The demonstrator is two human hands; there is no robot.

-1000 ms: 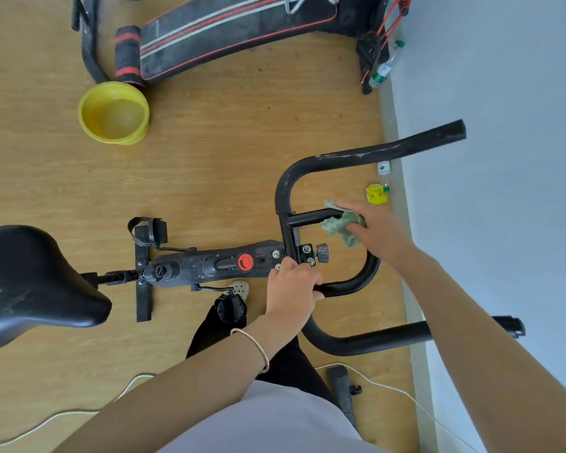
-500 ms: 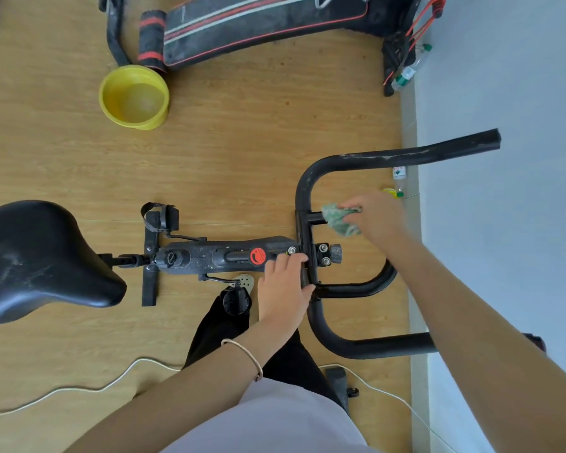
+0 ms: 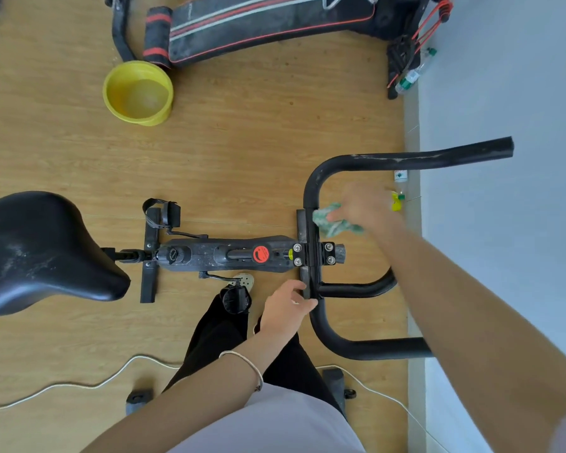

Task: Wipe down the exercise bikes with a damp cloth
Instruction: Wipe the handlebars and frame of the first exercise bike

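Where wood floor (image 3: 275, 152) meets wall (image 3: 504, 76), bike (image 3: 229, 255) stands, yellow basin (image 3: 151, 120) nr bench (image 3: 275, 24).

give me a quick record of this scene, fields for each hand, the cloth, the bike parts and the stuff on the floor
left hand: grips the handlebar beside the stem clamp
right hand: holds the cloth, motion-blurred
cloth: green, bunched, against the handlebar on the clamp's far side
bike frame: black, dusty, red knob on top
saddle: black, scuffed
basin: yellow, on the wooden floor, seems to hold water
cable: white, on the floor
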